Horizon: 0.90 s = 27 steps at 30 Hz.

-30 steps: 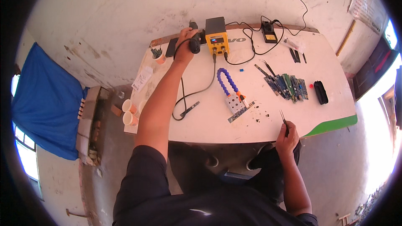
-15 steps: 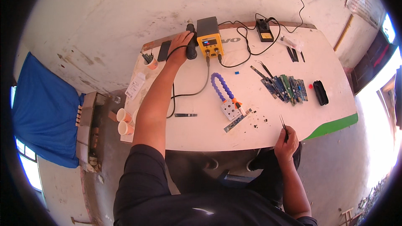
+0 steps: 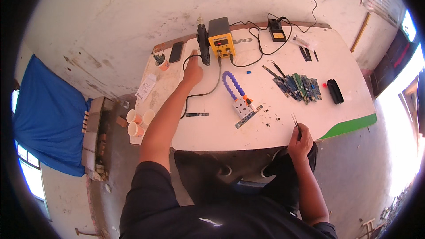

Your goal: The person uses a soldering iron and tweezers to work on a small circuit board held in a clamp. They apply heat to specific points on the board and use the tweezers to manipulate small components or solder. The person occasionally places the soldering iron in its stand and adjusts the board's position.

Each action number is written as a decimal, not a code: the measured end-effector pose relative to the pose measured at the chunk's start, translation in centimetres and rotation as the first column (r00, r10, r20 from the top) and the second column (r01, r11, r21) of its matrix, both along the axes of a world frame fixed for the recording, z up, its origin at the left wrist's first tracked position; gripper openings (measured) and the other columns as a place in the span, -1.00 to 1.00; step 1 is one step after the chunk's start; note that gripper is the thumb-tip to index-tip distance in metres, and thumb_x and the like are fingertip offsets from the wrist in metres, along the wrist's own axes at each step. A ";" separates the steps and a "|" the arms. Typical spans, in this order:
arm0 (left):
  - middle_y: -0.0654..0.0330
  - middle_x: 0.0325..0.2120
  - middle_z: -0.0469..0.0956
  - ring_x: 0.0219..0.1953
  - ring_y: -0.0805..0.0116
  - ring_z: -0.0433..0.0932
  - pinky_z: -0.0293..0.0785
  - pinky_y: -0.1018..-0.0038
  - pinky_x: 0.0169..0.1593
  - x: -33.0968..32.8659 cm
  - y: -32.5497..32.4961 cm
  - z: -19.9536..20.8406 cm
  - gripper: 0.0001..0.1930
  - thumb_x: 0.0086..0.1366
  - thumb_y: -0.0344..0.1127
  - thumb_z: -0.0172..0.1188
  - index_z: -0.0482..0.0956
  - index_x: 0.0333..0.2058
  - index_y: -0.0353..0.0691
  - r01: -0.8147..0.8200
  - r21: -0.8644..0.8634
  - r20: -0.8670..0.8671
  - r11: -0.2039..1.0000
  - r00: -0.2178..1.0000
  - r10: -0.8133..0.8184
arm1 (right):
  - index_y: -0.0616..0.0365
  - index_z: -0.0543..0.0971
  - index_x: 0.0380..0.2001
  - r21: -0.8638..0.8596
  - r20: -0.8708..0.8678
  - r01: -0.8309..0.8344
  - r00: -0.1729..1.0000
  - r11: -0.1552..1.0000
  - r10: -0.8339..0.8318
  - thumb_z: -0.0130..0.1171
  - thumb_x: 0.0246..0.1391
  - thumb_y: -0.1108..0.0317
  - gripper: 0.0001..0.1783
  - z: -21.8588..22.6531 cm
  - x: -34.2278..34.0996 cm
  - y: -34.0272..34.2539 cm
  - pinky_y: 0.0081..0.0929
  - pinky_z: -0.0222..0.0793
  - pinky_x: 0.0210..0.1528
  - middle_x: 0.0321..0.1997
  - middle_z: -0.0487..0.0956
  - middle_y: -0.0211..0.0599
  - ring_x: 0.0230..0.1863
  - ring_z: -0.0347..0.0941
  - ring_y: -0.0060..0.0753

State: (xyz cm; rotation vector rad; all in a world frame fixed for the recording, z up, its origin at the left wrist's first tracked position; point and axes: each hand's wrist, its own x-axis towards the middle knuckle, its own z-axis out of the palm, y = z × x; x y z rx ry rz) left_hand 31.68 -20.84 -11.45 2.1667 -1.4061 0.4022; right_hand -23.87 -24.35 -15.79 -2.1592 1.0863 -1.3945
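My left hand [image 3: 193, 71] is beside the black hot-air gun [image 3: 203, 44], with a finger stretched out and nothing visible in its grasp. The gun stands upright against the left side of a yellow and black soldering station [image 3: 221, 40]; its cable loops by my wrist. Near the table's front edge, my right hand [image 3: 300, 144] holds black tweezers [image 3: 296, 123], their tips apart and pointing away from me. To the left of them lie small dark chips [image 3: 268, 125] and a narrow circuit board strip [image 3: 249, 117], which touches a pale block [image 3: 242, 107] with a blue segmented flexible arm [image 3: 229, 83].
Several circuit board strips [image 3: 301, 89] are fanned out on the right, beside a black case [image 3: 335, 92]. A soldering iron stand [image 3: 276, 31] is at the back. On the left are a phone [image 3: 176, 52], a cup of strips [image 3: 163, 65] and paper cups [image 3: 135, 129].
My left hand has let go of the hot-air gun and drawn back toward me. The station's display has changed from blue to red. My right hand keeps the tweezers.
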 end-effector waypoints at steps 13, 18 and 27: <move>0.06 -0.06 0.75 -0.05 0.23 0.74 0.61 0.37 0.08 -22.7 15.7 4.7 -0.76 0.46 -0.49 0.15 0.68 0.02 -0.36 -0.102 -0.249 -0.530 0.963 0.847 -0.047 | 0.22 0.51 -0.06 0.280 -0.068 -0.023 0.997 0.960 0.044 0.19 0.37 0.37 -0.82 4.2 0.4 -3.5 0.05 0.50 -0.20 -0.32 0.66 0.08 -0.28 0.61 0.26; 0.11 -0.19 0.71 -0.16 0.31 0.69 0.59 0.42 0.01 -29.5 19.2 0.5 -0.85 0.45 -0.49 0.24 0.71 -0.06 -0.35 -0.151 -0.252 -0.584 0.956 0.811 -0.025 | 0.25 0.55 -0.06 0.432 -0.178 -0.126 0.959 0.893 0.222 0.23 0.36 0.29 -0.75 5.5 1.7 -6.6 0.04 0.49 -0.18 -0.33 0.66 0.12 -0.25 0.62 0.25; 0.13 -0.22 0.71 -0.23 0.41 0.65 0.58 0.44 -0.07 -27.3 16.6 1.7 -0.83 0.51 -0.44 0.24 0.71 -0.03 -0.38 0.077 -0.306 -0.436 0.949 0.874 -0.212 | 0.25 0.65 -0.01 0.847 0.232 -0.435 0.821 0.307 0.522 0.11 0.53 0.21 -0.69 7.1 2.8 0.1 -0.56 0.23 -0.46 -0.44 0.53 -0.47 -0.51 0.29 -0.68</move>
